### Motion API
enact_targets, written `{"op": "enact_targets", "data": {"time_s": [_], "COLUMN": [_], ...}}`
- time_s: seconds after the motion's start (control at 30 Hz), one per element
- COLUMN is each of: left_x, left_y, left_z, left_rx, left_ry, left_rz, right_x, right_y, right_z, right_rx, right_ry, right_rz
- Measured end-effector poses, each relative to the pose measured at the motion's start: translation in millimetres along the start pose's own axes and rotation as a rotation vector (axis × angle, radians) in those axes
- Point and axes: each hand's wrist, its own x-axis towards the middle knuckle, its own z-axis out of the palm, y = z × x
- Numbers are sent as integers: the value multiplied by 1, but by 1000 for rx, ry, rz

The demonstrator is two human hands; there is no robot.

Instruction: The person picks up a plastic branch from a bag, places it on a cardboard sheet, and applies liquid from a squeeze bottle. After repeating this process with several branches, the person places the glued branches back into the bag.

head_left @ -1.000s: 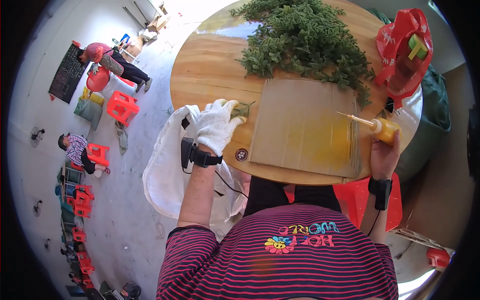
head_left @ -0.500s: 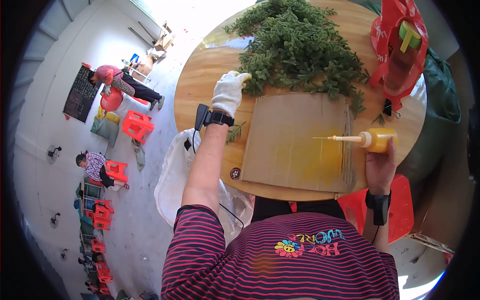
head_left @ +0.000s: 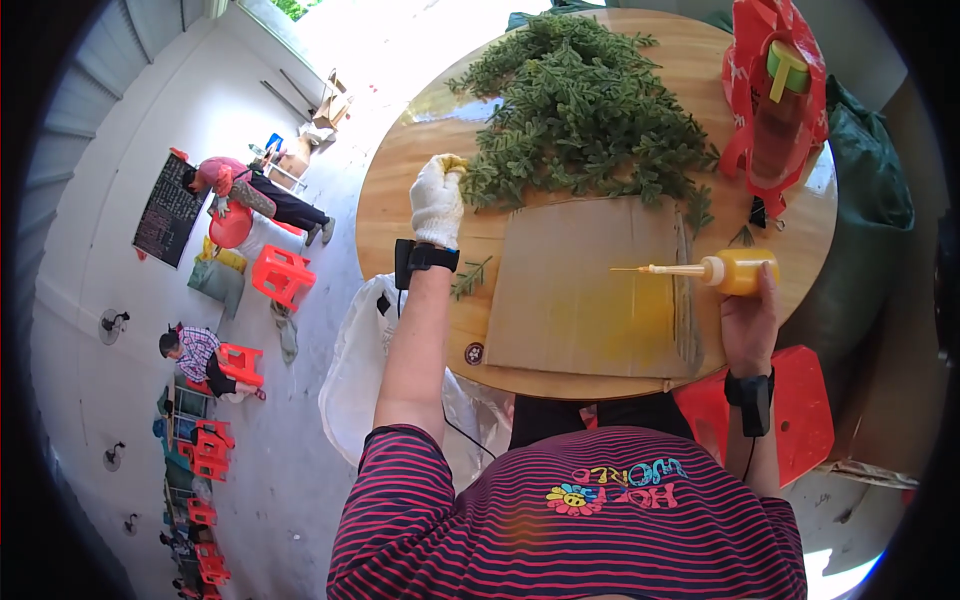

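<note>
My right hand (head_left: 750, 325), bare, is wrapped round a squeeze bottle (head_left: 742, 272) of yellow liquid. Its long, thin needle tip points left, over a flat piece of cardboard (head_left: 560, 290) with a yellow stain toward its right side. At the left edge of a heap of green artificial sprigs (head_left: 590, 120), my left hand (head_left: 437, 203) in a white glove has its fingers curled closed. Yellow marks the glove's fingertips. Whether a sprig is between them is hidden. One loose sprig (head_left: 471, 277) lies on the table left of the cardboard.
The round wooden table (head_left: 395, 200) carries a red plastic bag (head_left: 745, 130) with a green-lidded bottle (head_left: 788, 75) at the far right. A white sack (head_left: 350, 385) hangs by the left edge. Red stools (head_left: 283, 277) and other people (head_left: 200, 352) are farther left.
My left hand has drawn slightly toward me and its fingers have curled in. The bottle in my right hand stays over the cardboard's right side. The whole view has shifted a little.
</note>
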Motion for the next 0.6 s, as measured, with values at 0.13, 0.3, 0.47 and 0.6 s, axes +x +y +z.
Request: {"op": "enact_targets", "data": {"time_s": [0.13, 0.3, 0.47, 0.6], "left_x": [-25, -93, -112, -109], "left_y": [66, 134, 137, 132], "left_z": [-15, -7, -3, -14], "left_rx": [-111, 7, -251, -345], "left_ry": [-140, -372, -479, -401], "left_rz": [-101, 56, -51, -90], "right_x": [2, 7, 9, 7], "right_y": [-1, -1, 2, -1], "right_z": [1, 0, 2, 1], "right_rx": [28, 48, 46, 40], "right_ry": [9, 40, 63, 74], "right_rz": [-12, -11, -15, -19]}}
